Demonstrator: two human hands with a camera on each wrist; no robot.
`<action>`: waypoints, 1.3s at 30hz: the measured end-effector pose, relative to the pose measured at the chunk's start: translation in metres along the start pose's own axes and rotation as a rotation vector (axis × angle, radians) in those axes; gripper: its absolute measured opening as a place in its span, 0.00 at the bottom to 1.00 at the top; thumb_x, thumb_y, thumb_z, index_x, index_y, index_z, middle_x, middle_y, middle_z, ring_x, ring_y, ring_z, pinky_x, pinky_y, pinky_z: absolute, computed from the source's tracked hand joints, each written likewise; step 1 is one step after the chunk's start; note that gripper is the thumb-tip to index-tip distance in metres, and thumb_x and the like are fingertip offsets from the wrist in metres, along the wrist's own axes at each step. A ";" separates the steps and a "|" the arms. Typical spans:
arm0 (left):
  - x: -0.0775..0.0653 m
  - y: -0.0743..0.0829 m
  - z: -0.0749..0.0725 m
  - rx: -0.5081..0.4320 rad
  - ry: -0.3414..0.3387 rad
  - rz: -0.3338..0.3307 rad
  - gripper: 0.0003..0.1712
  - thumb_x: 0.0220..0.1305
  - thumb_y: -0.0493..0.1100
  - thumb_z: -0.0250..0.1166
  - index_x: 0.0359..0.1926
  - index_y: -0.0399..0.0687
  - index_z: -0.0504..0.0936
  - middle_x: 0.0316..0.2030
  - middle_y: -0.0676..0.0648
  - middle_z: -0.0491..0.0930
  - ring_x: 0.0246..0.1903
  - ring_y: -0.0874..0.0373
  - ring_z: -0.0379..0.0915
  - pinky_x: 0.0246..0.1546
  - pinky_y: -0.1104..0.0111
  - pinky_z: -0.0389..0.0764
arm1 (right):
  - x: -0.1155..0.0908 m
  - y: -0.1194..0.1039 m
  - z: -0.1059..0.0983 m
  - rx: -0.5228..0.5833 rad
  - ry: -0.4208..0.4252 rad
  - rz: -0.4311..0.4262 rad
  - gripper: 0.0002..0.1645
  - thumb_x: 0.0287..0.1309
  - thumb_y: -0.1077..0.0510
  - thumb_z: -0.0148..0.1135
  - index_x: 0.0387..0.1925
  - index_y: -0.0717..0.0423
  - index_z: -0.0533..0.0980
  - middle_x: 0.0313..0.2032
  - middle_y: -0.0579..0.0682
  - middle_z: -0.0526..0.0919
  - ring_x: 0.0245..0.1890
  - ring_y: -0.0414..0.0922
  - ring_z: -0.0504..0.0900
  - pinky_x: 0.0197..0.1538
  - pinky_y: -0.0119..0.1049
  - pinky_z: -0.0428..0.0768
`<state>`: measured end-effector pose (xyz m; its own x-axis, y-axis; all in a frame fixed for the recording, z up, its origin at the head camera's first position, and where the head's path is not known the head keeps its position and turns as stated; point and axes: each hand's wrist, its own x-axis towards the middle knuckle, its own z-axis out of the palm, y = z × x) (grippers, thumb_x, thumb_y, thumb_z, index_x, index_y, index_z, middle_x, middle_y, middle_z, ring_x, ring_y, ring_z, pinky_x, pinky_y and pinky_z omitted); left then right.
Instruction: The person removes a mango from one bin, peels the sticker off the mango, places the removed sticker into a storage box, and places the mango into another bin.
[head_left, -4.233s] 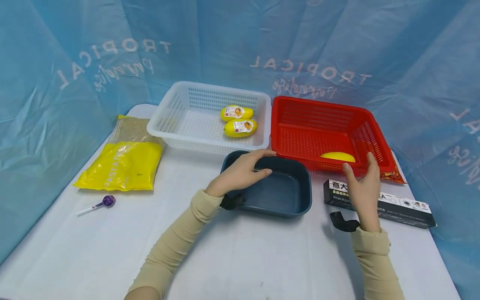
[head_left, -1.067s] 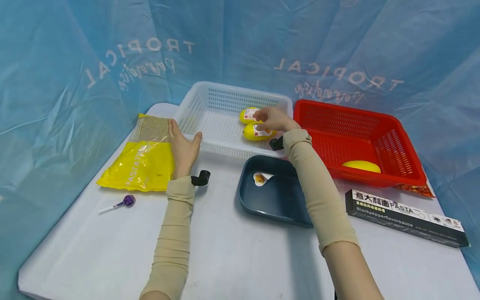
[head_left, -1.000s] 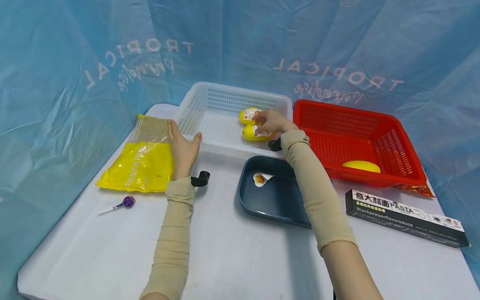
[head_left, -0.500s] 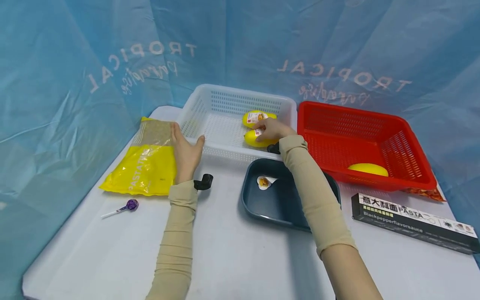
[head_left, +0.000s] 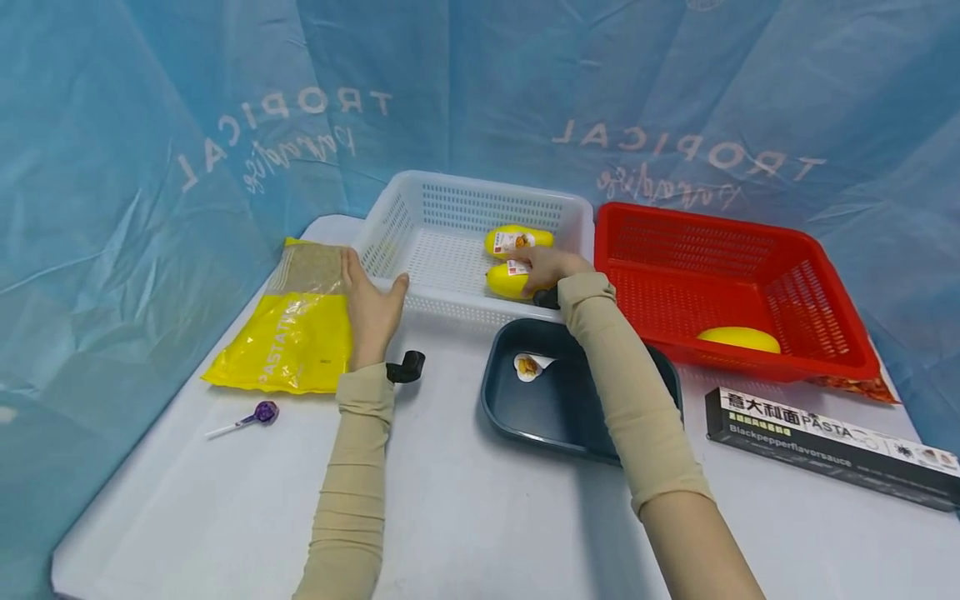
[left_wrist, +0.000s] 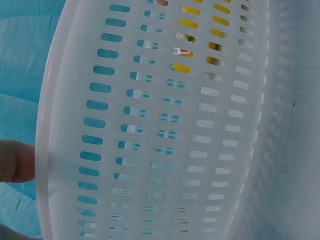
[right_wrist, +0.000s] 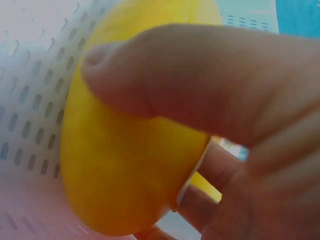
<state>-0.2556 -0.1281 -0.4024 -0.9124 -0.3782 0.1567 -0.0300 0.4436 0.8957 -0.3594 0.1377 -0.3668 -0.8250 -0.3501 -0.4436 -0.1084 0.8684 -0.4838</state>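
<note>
My right hand (head_left: 551,265) reaches into the white basket (head_left: 465,298) and grips the nearer yellow mango (head_left: 504,282). In the right wrist view, the thumb (right_wrist: 150,75) lies across this mango (right_wrist: 125,170), with fingers curled along its labelled far side. Just behind it lies another labelled mango (head_left: 517,239). My left hand (head_left: 372,315) rests at the basket's front left corner, fingers fairly straight and thumb apart. In the left wrist view, a fingertip (left_wrist: 17,161) meets the basket's rim (left_wrist: 44,150); most of that hand is out of frame.
A dark blue tub (head_left: 517,400) with a small label (head_left: 528,367) inside sits under the right forearm. A red basket (head_left: 660,333) holds a mango (head_left: 740,338). Around them lie a pasta box (head_left: 825,454), a yellow bag (head_left: 292,342) and a lollipop (head_left: 264,412).
Since the oldest frame, both hands have moved from the tub and red basket to the white basket, and a label has appeared in the tub. My right hand has lowered onto the nearer mango.
</note>
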 end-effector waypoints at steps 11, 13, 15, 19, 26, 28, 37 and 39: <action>-0.004 0.004 0.011 -0.020 -0.019 0.011 0.51 0.64 0.47 0.62 0.77 0.43 0.38 0.77 0.43 0.34 0.76 0.45 0.41 0.75 0.56 0.49 | -0.014 0.011 -0.002 0.003 0.000 0.010 0.45 0.56 0.58 0.67 0.72 0.44 0.58 0.64 0.56 0.65 0.57 0.55 0.64 0.61 0.48 0.69; -0.004 0.005 0.012 -0.028 -0.017 0.011 0.51 0.64 0.47 0.62 0.76 0.43 0.39 0.77 0.43 0.34 0.76 0.45 0.41 0.75 0.56 0.49 | -0.016 0.012 -0.003 0.022 0.005 0.010 0.45 0.55 0.57 0.67 0.72 0.45 0.57 0.63 0.56 0.66 0.57 0.56 0.64 0.62 0.49 0.68; -0.004 0.005 0.012 -0.032 -0.015 0.013 0.51 0.64 0.47 0.62 0.76 0.42 0.39 0.77 0.43 0.35 0.76 0.45 0.41 0.75 0.57 0.49 | -0.017 0.012 -0.004 0.033 0.016 -0.007 0.45 0.55 0.56 0.67 0.71 0.46 0.57 0.64 0.56 0.65 0.58 0.55 0.63 0.63 0.49 0.68; -0.004 0.003 0.012 -0.033 -0.011 0.021 0.51 0.64 0.46 0.62 0.76 0.42 0.39 0.77 0.43 0.34 0.76 0.45 0.42 0.75 0.58 0.49 | -0.021 0.010 -0.007 0.093 0.019 -0.073 0.45 0.55 0.55 0.67 0.71 0.49 0.56 0.67 0.58 0.62 0.61 0.56 0.63 0.64 0.49 0.69; -0.002 -0.001 0.007 -0.028 -0.007 0.010 0.51 0.65 0.46 0.61 0.77 0.44 0.38 0.78 0.45 0.33 0.76 0.46 0.41 0.75 0.58 0.48 | -0.045 -0.004 -0.020 0.170 0.032 -0.189 0.44 0.55 0.54 0.66 0.71 0.48 0.56 0.69 0.59 0.57 0.61 0.56 0.63 0.63 0.48 0.71; 0.000 -0.002 0.005 -0.024 -0.004 0.003 0.51 0.65 0.46 0.61 0.77 0.45 0.37 0.78 0.46 0.32 0.76 0.47 0.40 0.75 0.58 0.48 | -0.052 -0.007 -0.023 0.161 0.051 -0.223 0.44 0.55 0.54 0.66 0.71 0.48 0.57 0.69 0.59 0.58 0.60 0.55 0.64 0.63 0.48 0.72; 0.001 -0.001 0.000 -0.011 -0.015 0.000 0.51 0.66 0.48 0.60 0.77 0.44 0.36 0.78 0.46 0.31 0.77 0.48 0.37 0.76 0.59 0.46 | -0.083 -0.003 -0.012 0.155 0.172 -0.362 0.43 0.51 0.58 0.69 0.68 0.49 0.61 0.64 0.55 0.66 0.56 0.52 0.67 0.58 0.46 0.76; 0.000 0.001 -0.001 -0.001 -0.017 -0.004 0.51 0.66 0.48 0.60 0.77 0.43 0.37 0.78 0.45 0.31 0.77 0.46 0.34 0.76 0.58 0.44 | -0.094 -0.001 -0.006 0.159 0.198 -0.380 0.44 0.50 0.58 0.70 0.68 0.50 0.62 0.63 0.54 0.66 0.56 0.51 0.66 0.56 0.45 0.76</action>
<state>-0.2550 -0.1282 -0.4010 -0.9189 -0.3663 0.1463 -0.0333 0.4416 0.8966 -0.2853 0.1713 -0.3202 -0.8349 -0.5464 -0.0671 -0.3504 0.6214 -0.7008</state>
